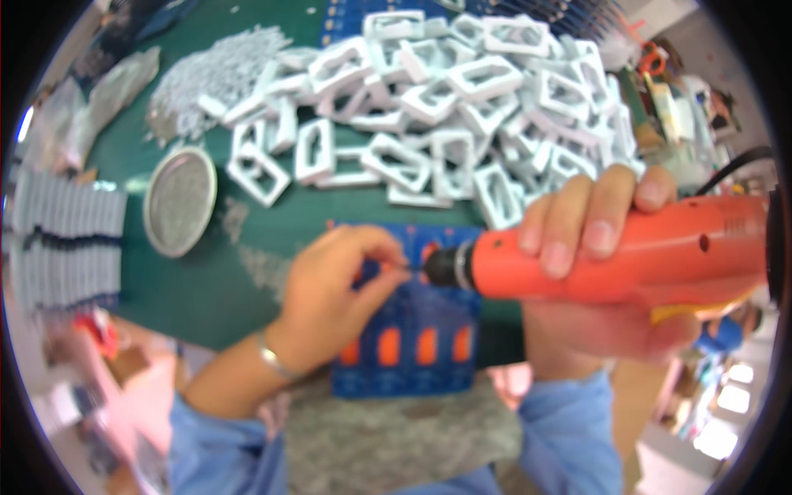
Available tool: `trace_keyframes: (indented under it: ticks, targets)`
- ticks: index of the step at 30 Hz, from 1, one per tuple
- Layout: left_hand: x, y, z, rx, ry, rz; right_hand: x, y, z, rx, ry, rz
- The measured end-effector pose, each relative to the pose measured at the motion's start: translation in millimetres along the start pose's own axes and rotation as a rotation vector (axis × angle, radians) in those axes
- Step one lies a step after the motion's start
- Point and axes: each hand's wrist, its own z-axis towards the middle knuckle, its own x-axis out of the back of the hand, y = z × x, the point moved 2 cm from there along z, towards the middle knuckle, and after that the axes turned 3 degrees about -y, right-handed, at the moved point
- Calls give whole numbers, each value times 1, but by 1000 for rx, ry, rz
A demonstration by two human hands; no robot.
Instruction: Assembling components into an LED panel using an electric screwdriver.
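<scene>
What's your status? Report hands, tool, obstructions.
Right hand gripping orange electric screwdriver. Left hand pinching at its tip, over blue fixture. White frames pile behind, apart; nothing blocking.

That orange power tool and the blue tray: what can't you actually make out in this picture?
- Head view: the orange screwdriver tip is hidden by the left hand fingertips.
- Whatever those fingers pinch is too small and blurred.
- The blue tray middle is covered by hand and tool.
- The tool's rear and cord run off the right edge, under the right hand.
</scene>
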Motion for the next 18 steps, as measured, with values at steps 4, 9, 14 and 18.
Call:
trace_keyframes:
  ticks: [4, 9, 14, 18]
  targets:
    - [-1, -1, 0, 19, 21, -43, 2, 2, -2, -21, -9, -47]
    - [-2, 1, 14, -77, -108, 236, 4, 9, -3, -29, -10, -165]
    - [-10, -9, 19, -64, -109, 279, 10, 25, 1, -86, -73, -238]
    - [-12, -16, 17, -40, -104, 292, 4, 26, 4, -128, -47, -332]
